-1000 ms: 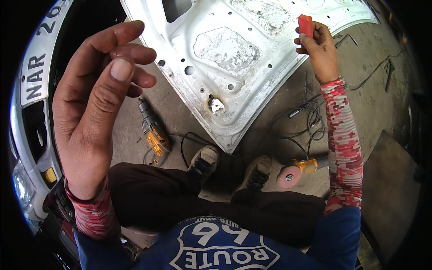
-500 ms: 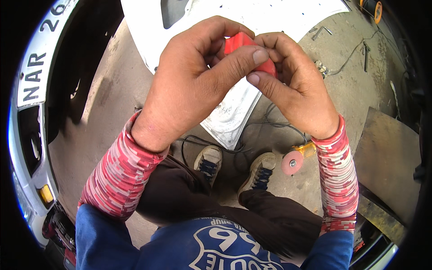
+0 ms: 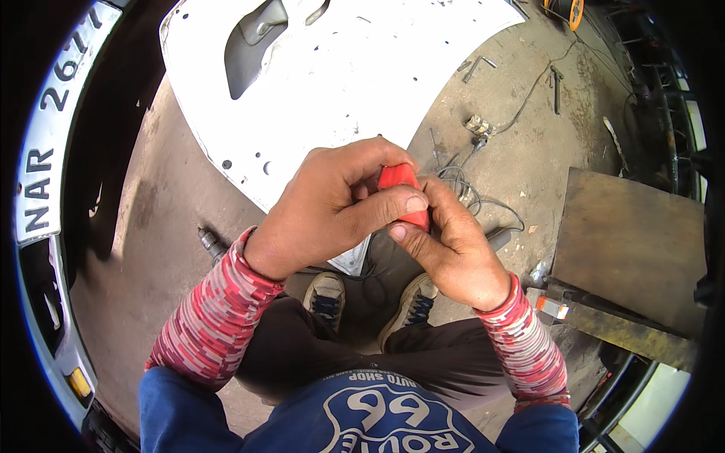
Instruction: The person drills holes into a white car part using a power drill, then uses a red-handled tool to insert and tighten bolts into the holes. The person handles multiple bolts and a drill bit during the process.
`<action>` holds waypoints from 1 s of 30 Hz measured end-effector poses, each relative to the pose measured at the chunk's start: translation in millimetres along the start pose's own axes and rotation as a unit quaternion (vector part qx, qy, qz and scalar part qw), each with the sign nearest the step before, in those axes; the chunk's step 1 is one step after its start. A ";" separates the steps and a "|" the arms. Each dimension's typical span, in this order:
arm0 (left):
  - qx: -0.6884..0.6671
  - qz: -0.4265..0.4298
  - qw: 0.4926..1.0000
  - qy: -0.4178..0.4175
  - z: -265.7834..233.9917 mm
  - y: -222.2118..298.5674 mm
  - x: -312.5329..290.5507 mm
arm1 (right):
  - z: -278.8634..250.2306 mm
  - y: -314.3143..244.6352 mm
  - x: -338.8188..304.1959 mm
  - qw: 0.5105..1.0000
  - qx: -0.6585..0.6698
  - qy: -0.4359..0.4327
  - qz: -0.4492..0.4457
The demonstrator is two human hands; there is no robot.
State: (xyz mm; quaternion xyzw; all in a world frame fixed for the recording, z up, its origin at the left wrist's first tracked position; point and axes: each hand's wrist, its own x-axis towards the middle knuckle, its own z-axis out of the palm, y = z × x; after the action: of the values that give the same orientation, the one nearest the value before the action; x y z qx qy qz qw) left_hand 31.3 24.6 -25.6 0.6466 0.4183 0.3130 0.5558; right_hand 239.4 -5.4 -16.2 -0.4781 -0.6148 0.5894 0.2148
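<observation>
Between my hands is a small red block-like object with a smooth surface; its exact kind does not show, since fingers cover much of it. My left hand grips it from the left, fingers curled behind and thumb laid across its front. From the right, my right hand pinches its lower end with thumb and bent fingers. Both hands are closed, above the near tip of a white car body panel that lies on the floor. My shoes stand below them.
A car bumper with a plate runs along the left. Beside my left forearm lies a dark tool with a round metal end. Black cable coils right of the panel. A flat metal sheet lies at right, and hand tools lie beyond.
My hands sit lower in the picture, both still holding the red object. The view has shifted, showing more of the white panel. The yellow grinder with its pink disc is out of sight.
</observation>
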 end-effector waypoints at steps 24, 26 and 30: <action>0.011 -0.080 0.996 -0.038 22.2 7.6 -4.5 | -16.7 19.8 -5.6 0.979 0.191 -0.020 0.063; -0.014 -0.089 0.995 -0.035 26.5 9.6 -6.2 | -18.3 18.1 -6.8 0.979 0.184 -0.045 0.074; -0.108 -0.071 0.991 0.037 34.1 15.6 -10.1 | -22.7 20.0 -8.3 0.989 0.145 -0.040 -0.010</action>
State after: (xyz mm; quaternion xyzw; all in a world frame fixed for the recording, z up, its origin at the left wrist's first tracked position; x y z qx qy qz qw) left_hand 59.4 -0.4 -16.1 0.5399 0.4471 0.3394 0.6273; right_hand 268.6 -3.6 -27.5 -0.4117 -0.5361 0.6884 0.2632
